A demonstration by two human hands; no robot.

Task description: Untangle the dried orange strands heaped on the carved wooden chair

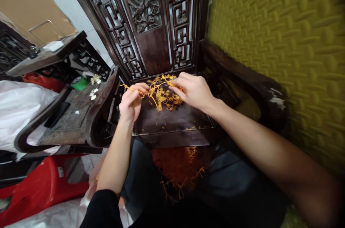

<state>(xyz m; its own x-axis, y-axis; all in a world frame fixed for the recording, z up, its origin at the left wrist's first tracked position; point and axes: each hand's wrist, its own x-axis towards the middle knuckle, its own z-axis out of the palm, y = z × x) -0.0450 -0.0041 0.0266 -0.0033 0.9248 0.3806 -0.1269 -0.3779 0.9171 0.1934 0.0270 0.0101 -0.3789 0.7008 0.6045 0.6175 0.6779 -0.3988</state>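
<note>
Over the seat of a dark carved wooden chair [172,122], my left hand [130,101] is closed, thumb against fingers, on the thin stem of an orange branched sprig [156,86]. The stem's end pokes out past its left side. Across from it, my right hand [194,90] has its fingers bent and closed around the sprig's other end; the fingertips are partly hidden. Beneath and between both hands lies a small heap of orange-yellow sprigs [161,100], some touching the chair back. Tiny orange bits [163,126] are scattered near the seat's front edge.
More orange sprigs [191,154] fill a reddish container or bag between my knees. To the left stands a second wooden chair [72,123] bearing a green tape roll [79,83] and small pale flower pieces [93,94]. A red plastic stool [51,181] and white bags [23,109] sit nearby. A yellow textured wall [275,41] rises at right.
</note>
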